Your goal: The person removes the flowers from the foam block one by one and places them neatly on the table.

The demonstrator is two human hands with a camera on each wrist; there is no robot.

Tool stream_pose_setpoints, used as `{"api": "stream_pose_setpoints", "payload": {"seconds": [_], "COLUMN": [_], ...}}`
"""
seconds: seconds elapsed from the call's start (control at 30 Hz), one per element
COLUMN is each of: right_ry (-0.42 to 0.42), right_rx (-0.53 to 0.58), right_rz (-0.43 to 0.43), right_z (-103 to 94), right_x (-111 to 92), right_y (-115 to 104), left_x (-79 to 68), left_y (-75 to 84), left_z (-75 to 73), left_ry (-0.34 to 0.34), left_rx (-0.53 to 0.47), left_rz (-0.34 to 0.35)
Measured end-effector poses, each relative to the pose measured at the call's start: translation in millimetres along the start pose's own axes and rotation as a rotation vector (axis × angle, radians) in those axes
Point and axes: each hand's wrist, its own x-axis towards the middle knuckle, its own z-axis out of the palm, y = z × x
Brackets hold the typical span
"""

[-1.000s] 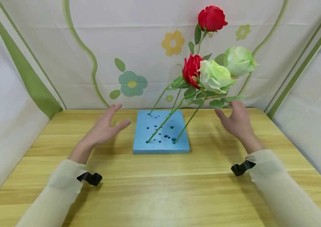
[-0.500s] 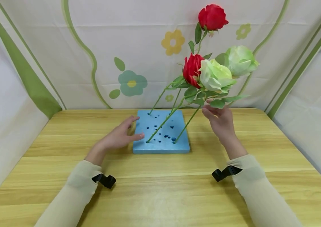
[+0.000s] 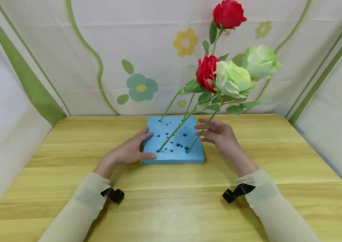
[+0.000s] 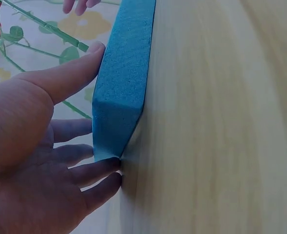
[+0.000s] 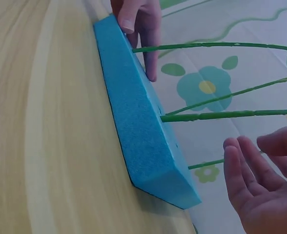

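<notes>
A blue foam block with several holes lies on the table, bearing two red roses and two pale green roses on green stems that lean right. My left hand rests at the block's left side, thumb on the front left corner and fingers extended along the edge. In the left wrist view its fingertips reach the block's side. My right hand hovers by the right edge with loosely bent fingers, close to the front right stem, which crosses in front of them.
A wooden table extends under both arms. Behind it hangs a white curtain with printed flowers and green lines. Leaves spread out under the rose heads, above my right hand.
Both hands have moved inward. My left hand has come to the block's left edge; my right hand has moved left and lower, to the front right stem. The roses stay in the block.
</notes>
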Motion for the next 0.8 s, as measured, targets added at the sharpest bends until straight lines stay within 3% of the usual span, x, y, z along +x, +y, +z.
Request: {"api": "stream_pose_setpoints", "payload": {"seconds": [0.37,0.8], "right_ry": [-0.098,-0.077], "right_rx": [-0.067,-0.03], "right_rz": [-0.014,-0.042], "right_z": [6.3,6.1], "right_x": [-9.3,-8.6], "right_y": [0.0,-5.7], "left_x": [3.9,0.5], "left_y": [4.8,-2.8], "left_z": [2.5,1.1], "left_ry": [-0.01,0.004], "left_rx": [0.01,0.007], "left_rz": [0.007,-0.007]}}
